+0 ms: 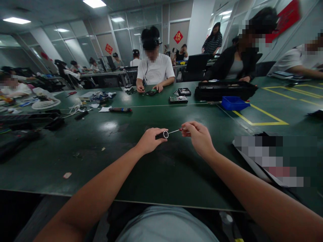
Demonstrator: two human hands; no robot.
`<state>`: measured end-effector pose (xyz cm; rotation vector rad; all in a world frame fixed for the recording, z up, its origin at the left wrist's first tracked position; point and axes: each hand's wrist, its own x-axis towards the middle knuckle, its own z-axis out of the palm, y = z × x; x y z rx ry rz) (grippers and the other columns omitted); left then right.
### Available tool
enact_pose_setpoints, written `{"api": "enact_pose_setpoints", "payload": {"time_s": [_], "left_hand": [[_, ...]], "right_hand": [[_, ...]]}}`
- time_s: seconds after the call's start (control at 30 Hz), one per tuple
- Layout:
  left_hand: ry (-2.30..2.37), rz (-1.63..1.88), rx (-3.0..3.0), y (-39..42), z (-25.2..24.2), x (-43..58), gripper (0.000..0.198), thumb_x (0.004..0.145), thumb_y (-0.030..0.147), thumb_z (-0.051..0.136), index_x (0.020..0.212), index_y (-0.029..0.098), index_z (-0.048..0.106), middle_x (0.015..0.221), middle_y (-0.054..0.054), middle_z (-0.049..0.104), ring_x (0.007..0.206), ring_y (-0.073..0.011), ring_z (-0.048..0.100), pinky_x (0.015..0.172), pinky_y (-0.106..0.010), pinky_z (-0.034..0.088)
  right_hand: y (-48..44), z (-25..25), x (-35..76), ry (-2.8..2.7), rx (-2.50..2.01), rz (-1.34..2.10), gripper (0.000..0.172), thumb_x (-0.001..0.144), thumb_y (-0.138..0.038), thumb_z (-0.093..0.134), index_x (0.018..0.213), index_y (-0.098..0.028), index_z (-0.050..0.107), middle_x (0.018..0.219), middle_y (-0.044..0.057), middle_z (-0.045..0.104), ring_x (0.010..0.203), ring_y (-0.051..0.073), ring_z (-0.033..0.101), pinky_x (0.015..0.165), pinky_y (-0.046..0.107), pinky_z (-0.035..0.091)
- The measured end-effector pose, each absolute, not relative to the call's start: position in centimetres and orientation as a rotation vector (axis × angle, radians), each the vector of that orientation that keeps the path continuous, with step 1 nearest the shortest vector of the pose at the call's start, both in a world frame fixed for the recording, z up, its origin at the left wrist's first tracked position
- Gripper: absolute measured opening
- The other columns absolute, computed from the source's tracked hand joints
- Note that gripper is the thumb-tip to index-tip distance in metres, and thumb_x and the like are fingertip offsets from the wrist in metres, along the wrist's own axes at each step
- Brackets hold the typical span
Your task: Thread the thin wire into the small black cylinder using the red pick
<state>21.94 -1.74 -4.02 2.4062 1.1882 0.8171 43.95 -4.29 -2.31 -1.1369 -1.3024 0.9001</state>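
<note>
My left hand [150, 140] is closed round a short dark cylinder with a silver ring end [164, 134], held just above the green table [141, 168]. My right hand [199, 136] pinches a thin metal rod [173, 131] with a reddish handle at my fingertips. The rod's tip meets the ring end of the cylinder. Both hands hover over the middle of the table, a little apart from each other.
A blue tray [234, 102] and a long black case [224, 90] lie at the right back. Hard drives [178, 99] and a dark tool [120, 109] lie mid-table. Clutter and cables [45, 111] fill the left. A person in white [155, 72] sits opposite; others work around.
</note>
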Motion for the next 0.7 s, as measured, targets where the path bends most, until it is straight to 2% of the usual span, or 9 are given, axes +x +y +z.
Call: {"api": "enact_pose_setpoints", "payload": {"time_s": [0.1, 0.23, 0.37, 0.47, 0.57, 0.7], "left_hand": [[1.182, 0.805, 2.404, -1.8, -4.1, 22.1, 0.039, 0.087, 0.029, 0.070, 0.125, 0.025, 0.065, 0.116, -0.004, 0.070, 0.105, -0.0230, 0.061, 0.100, -0.041, 0.044], [1.179, 0.789, 2.410, -1.9, -4.0, 22.2, 0.039, 0.087, 0.027, 0.070, 0.125, 0.025, 0.066, 0.118, -0.005, 0.070, 0.108, -0.0237, 0.062, 0.103, -0.042, 0.043], [1.161, 0.813, 2.414, -1.8, -4.1, 22.2, 0.039, 0.086, 0.026, 0.071, 0.125, 0.024, 0.066, 0.119, -0.005, 0.069, 0.109, -0.0232, 0.062, 0.103, -0.041, 0.043], [1.154, 0.827, 2.414, -1.8, -4.2, 22.1, 0.038, 0.086, 0.025, 0.071, 0.124, 0.024, 0.066, 0.118, -0.005, 0.070, 0.108, -0.0226, 0.062, 0.103, -0.041, 0.044], [1.126, 0.825, 2.418, -1.7, -4.3, 22.1, 0.037, 0.086, 0.025, 0.071, 0.123, 0.024, 0.066, 0.118, -0.005, 0.070, 0.108, -0.0224, 0.062, 0.102, -0.040, 0.044], [1.107, 0.823, 2.436, -1.7, -4.4, 22.1, 0.038, 0.085, 0.023, 0.072, 0.123, 0.023, 0.066, 0.118, -0.004, 0.070, 0.108, -0.0221, 0.063, 0.103, -0.040, 0.044]], "right_hand": [[-4.4, -2.2, 43.9, -1.198, -1.096, 1.039, 0.016, 0.081, -0.029, 0.053, 0.087, -0.020, 0.065, 0.088, 0.007, 0.069, 0.074, 0.020, 0.067, 0.064, 0.035, 0.055], [-4.5, -2.1, 43.8, -1.175, -1.076, 1.091, 0.021, 0.076, -0.022, 0.050, 0.087, -0.018, 0.068, 0.090, 0.007, 0.069, 0.068, 0.019, 0.067, 0.059, 0.034, 0.052], [-4.4, -2.4, 43.7, -1.219, -1.061, 1.069, 0.022, 0.083, -0.035, 0.057, 0.088, -0.019, 0.071, 0.092, 0.008, 0.069, 0.072, 0.019, 0.067, 0.059, 0.033, 0.052], [-4.0, -2.9, 43.7, -1.238, -1.041, 1.009, 0.028, 0.086, -0.046, 0.059, 0.088, -0.020, 0.070, 0.089, 0.007, 0.068, 0.079, 0.019, 0.066, 0.068, 0.035, 0.055], [-3.6, -3.4, 43.7, -1.211, -1.008, 0.975, 0.031, 0.087, -0.050, 0.059, 0.082, -0.021, 0.069, 0.092, 0.007, 0.068, 0.081, 0.019, 0.064, 0.076, 0.037, 0.054], [-3.6, -3.3, 43.7, -1.213, -1.011, 0.963, 0.032, 0.086, -0.051, 0.061, 0.077, -0.021, 0.067, 0.094, 0.006, 0.066, 0.079, 0.018, 0.062, 0.077, 0.038, 0.053]]}}
